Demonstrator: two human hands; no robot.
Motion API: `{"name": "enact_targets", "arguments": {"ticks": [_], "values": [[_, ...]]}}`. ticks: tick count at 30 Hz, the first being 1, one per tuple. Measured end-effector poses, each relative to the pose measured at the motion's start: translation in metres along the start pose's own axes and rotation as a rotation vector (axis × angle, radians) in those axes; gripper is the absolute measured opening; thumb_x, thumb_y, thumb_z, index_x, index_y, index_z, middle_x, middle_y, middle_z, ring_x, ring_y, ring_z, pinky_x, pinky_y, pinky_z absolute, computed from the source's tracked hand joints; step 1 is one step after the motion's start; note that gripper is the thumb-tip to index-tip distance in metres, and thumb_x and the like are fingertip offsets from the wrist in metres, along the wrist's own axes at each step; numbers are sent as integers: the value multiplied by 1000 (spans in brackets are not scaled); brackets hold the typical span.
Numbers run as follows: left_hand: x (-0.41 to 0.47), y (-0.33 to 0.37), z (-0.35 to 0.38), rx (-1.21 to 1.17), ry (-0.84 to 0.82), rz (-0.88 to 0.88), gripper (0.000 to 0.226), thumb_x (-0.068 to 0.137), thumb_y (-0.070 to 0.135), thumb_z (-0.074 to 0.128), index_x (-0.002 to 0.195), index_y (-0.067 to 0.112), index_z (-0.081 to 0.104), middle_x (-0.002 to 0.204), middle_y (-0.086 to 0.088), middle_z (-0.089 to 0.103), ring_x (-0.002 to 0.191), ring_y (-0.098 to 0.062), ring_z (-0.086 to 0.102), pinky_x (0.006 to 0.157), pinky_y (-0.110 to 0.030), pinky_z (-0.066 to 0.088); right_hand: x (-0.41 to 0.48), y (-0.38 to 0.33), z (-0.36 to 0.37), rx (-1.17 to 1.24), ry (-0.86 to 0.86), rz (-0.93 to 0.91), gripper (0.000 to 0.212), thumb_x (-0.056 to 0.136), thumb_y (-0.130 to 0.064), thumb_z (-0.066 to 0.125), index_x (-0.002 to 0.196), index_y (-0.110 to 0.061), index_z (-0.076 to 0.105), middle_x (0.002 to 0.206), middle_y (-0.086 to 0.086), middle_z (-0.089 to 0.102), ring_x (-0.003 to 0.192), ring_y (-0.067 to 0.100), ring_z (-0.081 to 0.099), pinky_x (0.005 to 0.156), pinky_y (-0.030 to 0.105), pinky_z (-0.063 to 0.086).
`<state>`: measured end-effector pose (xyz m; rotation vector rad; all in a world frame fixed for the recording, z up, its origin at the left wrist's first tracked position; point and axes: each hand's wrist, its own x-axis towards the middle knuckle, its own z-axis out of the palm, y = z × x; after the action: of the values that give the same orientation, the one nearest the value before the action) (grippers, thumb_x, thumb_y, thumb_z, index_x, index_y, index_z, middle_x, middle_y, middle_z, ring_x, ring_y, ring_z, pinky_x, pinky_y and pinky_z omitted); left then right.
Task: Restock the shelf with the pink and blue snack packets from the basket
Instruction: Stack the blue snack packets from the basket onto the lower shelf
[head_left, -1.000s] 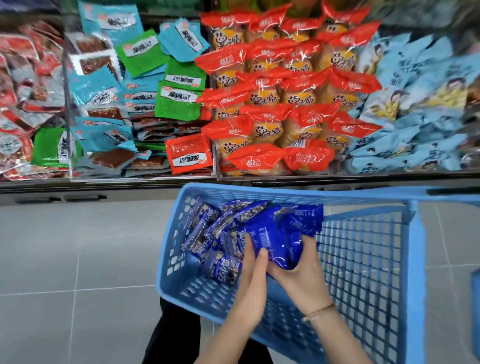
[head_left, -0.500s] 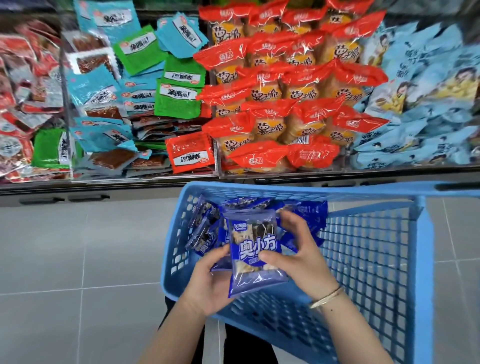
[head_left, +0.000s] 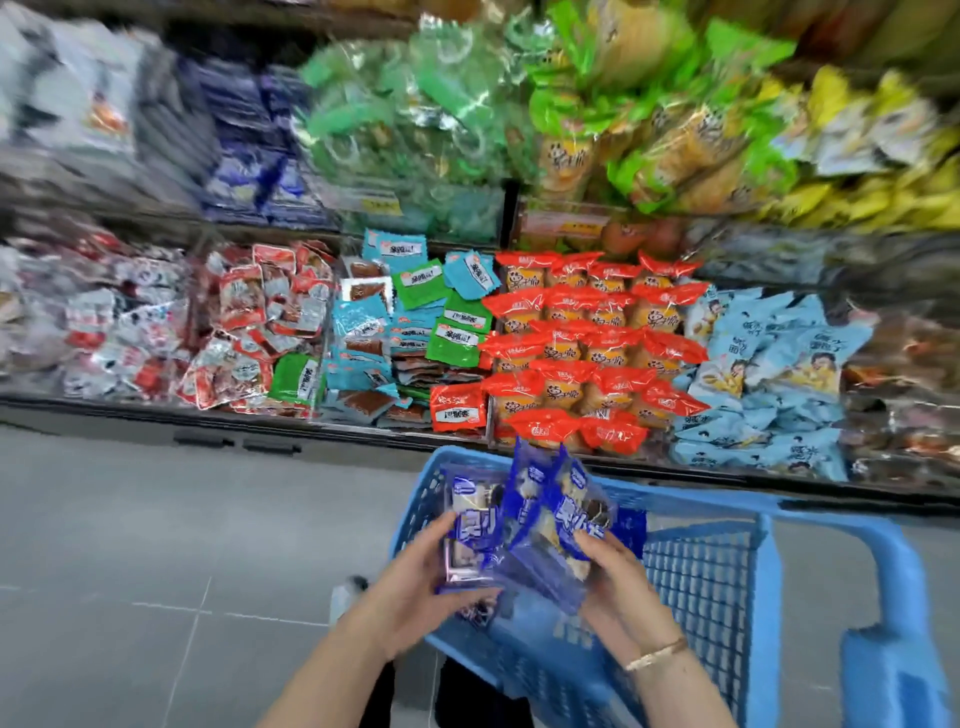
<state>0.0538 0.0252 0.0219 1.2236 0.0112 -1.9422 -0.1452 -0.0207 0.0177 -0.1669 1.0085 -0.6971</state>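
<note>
Two hands, left (head_left: 415, 592), right (head_left: 618, 577) — gripping fanned blue packets (head_left: 524, 519), above blue basket (head_left: 727, 506)

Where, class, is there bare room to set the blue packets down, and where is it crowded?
Bare: the grey floor left of the basket, and the basket's right side beside the held blue packets. Crowded: the lower shelf, its bins heaped with red packets and light-blue packets.
</note>
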Motion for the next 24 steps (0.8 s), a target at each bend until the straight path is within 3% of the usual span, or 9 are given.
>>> {"name": "enact_targets", "arguments": {"ticks": [3, 5, 7, 9, 11, 14, 16, 19, 24], "values": [[-18, 19, -5, -16, -79, 42, 50, 84, 40, 49, 126, 16, 59, 128, -15, 61, 117, -37, 57, 102, -58, 41, -10, -9, 28, -42, -11, -3, 33, 60, -11, 75, 92, -5, 73, 122, 24, 60, 120, 40, 52, 105, 57, 36], [-29, 33, -10, 2, -103, 60, 52, 80, 40, 55, 127, 17, 57, 128, -14, 61, 117, -35, 57, 104, -56, 40, -12, -11, 48, -111, 30, 8, 53, 55, -12, 80, 104, -5, 62, 131, 23, 52, 123, 35, 49, 101, 53, 41], [-42, 49, -15, 29, -111, 83, 52, 70, 41, 72, 115, 17, 66, 117, -11, 68, 105, -27, 65, 98, -47, 45, -11, -5, 73, -214, 89, 8, 77, 58, -9, 84, 123, -11, 43, 124, 15, 55, 115, 26, 55, 91, 44, 49], [-55, 63, -30, 35, -70, 126, 64, 48, 37, 89, 104, 13, 68, 97, -11, 73, 85, -22, 71, 83, -40, 53, -10, 7, 103, -249, 98, -15, 54, 76, 0, 70, 122, 1, 43, 108, 19, 66, 85, 19, 68, 73, 37, 56], [-73, 79, -52, -16, -15, 171, 59, 58, 20, 86, 108, 4, 59, 87, -14, 74, 73, -24, 72, 66, -37, 58, -10, 23, 141, -256, 54, -34, 36, 74, -1, 67, 105, 1, 50, 98, 31, 65, 68, 24, 68, 62, 35, 56], [-109, 110, -98, -102, -8, 219, 38, 75, 7, 59, 112, 0, 55, 84, -17, 73, 68, -29, 72, 54, -34, 57, -6, 55, 204, -202, -18, -92, 48, 55, -14, 79, 95, -15, 52, 74, 4, 74, 67, 19, 71, 51, 30, 55], [-135, 132, -133, -97, 4, 252, 44, 77, 9, 54, 120, -1, 53, 82, -16, 73, 66, -29, 71, 51, -33, 56, 1, 80, 243, -164, -36, -122, 43, 65, -12, 76, 102, -15, 54, 75, 3, 74, 66, 18, 71, 50, 28, 55], [-174, 162, -186, -78, 30, 318, 37, 77, 13, 55, 114, 7, 58, 91, -11, 74, 72, -28, 72, 51, -28, 55, 9, 118, 293, -98, -48, -151, 18, 90, -3, 50, 102, -9, 61, 82, 7, 74, 69, 19, 71, 54, 25, 56], [-207, 205, -253, -103, 135, 388, 23, 90, 14, 50, 109, 10, 61, 92, -13, 74, 70, -23, 72, 51, -26, 55, 18, 150, 347, 0, -65, -66, 20, 92, -7, 44, 90, -8, 64, 82, 11, 71, 65, 22, 69, 67, 35, 50]]}}
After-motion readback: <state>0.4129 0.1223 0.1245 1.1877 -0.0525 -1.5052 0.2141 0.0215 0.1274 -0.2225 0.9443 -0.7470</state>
